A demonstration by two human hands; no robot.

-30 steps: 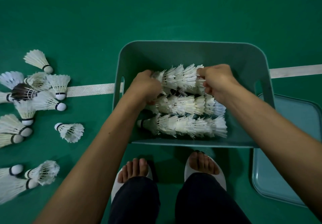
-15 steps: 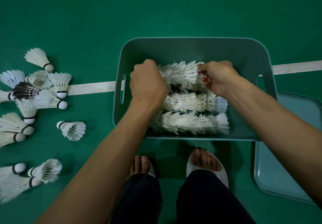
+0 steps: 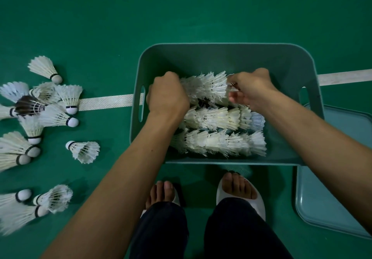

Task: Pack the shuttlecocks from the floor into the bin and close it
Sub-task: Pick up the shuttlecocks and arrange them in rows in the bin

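Note:
A teal bin [image 3: 225, 55] stands on the green floor in front of my feet. Inside it lie three rows of nested white shuttlecocks: a far row [image 3: 205, 87], a middle row [image 3: 219, 117] and a near row [image 3: 219, 141]. My left hand [image 3: 167, 95] grips the left end of the far row. My right hand [image 3: 249, 87] grips its right end. Several loose shuttlecocks [image 3: 82, 151] lie scattered on the floor to the left of the bin, one with dark feathers [image 3: 28, 105].
The bin's teal lid [image 3: 332, 178] lies flat on the floor at the right, partly under my right forearm. A white court line [image 3: 106, 102] runs across behind the bin. My feet in white slippers [image 3: 237, 190] stand just in front of the bin.
My left hand has shifted from the left end of the middle rows up to the far row's left end. The right hand stays closed on that row's right end.

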